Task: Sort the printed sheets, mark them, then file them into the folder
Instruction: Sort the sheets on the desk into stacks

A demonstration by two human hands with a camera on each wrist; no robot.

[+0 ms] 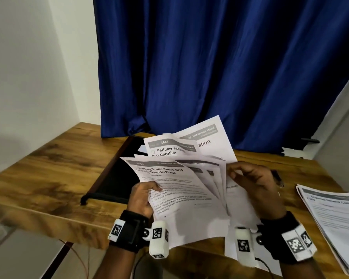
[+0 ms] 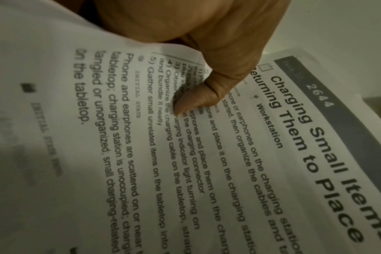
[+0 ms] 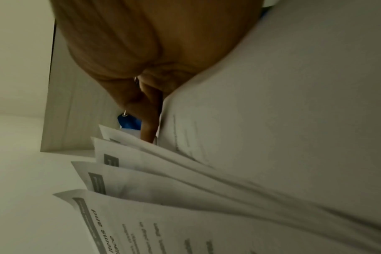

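Fanning printed sheets (image 1: 181,184) | left hand (image 1: 143,198) grip pinching the front page, right hand (image 1: 252,184) pinching rear pages | risk: loose pinch lets sheets slide onto table (image 1: 48,162)

The head camera looks forward and down from above the fanned white printed sheets (image 1: 189,188). The left wrist camera sits very close over their top page (image 2: 228,154); the right wrist camera faces their fanned edges (image 3: 163,171). All three share them.

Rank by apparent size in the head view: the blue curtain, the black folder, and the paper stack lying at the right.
1. Blue fabric curtain, easily largest.
2. Open black folder and white printed paper stack: too similar, both partly hidden or cropped.
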